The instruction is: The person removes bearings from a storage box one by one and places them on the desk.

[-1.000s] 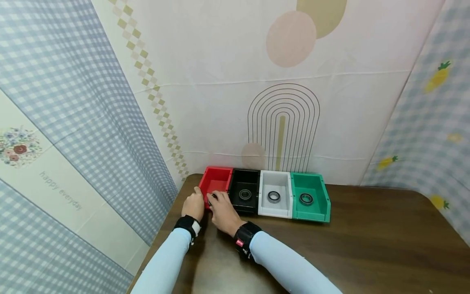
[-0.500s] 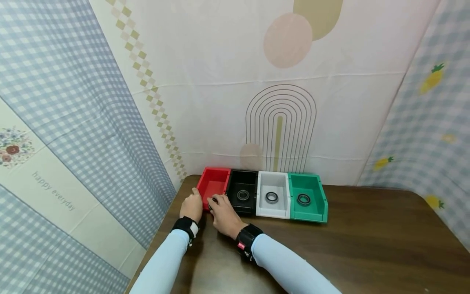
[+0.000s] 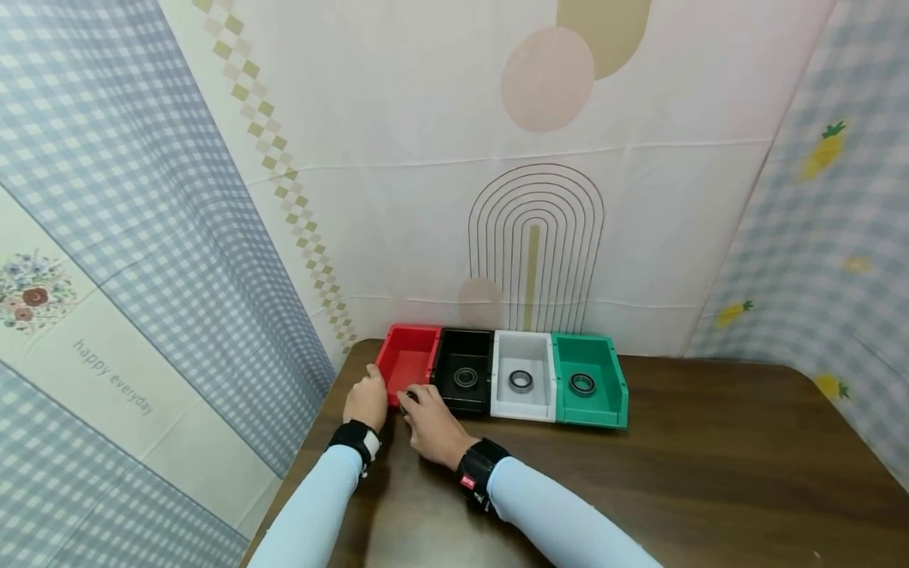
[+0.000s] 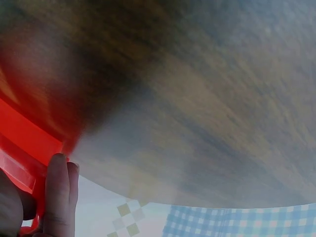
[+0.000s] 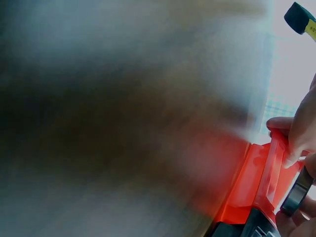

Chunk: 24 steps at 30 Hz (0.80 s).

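My left hand (image 3: 365, 402) grips the left wall of a red bin (image 3: 410, 355) at the left end of a row. In the left wrist view its fingers (image 4: 58, 197) lie along the outside of that wall. My right hand (image 3: 435, 426) pinches a ball bearing (image 5: 297, 193) at the front of the red bin. In the right wrist view the bearing shows as a dark, shiny ring held on edge between thumb and fingers. Other bearings lie flat: one (image 3: 465, 378) in the black bin (image 3: 465, 345), one (image 3: 521, 382) in the white bin (image 3: 524, 351), one (image 3: 582, 384) in the green bin (image 3: 589, 351).
The bins stand side by side at the back of a brown wooden table (image 3: 710, 457), close to a patterned cloth backdrop (image 3: 398, 229). Blue checked cloth (image 3: 177, 260) hangs past the table's left edge.
The right hand has drawn slightly toward the red bin's front edge with the bearing. The left hand keeps its grip on the bin wall. The head view has shifted a little.
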### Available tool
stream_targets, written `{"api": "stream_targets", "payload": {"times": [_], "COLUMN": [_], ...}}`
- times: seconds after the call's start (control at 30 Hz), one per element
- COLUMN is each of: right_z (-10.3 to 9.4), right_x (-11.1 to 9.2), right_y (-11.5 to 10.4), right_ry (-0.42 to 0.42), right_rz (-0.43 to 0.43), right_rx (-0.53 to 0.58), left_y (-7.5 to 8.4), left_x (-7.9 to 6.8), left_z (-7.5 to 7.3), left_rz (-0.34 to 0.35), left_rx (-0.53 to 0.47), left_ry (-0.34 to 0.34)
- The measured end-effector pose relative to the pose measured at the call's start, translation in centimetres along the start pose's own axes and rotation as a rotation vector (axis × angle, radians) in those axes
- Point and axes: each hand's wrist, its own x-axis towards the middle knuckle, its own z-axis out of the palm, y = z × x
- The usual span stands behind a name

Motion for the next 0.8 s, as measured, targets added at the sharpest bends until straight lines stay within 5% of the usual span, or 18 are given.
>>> {"api": "stream_targets", "payload": {"times": [0.8], "right_z": [-0.6], "right_x": [-1.5], "right_y": [-1.1], "right_ry": [-0.143], "right_rz": [-0.007], "right_rx": [-0.018], "left_y": [-0.3], "left_x": [-0.2], "left_z": [-0.3], "left_rz": [-0.004], "left_rx": [-0.038], "left_ry": [-0.005]}}
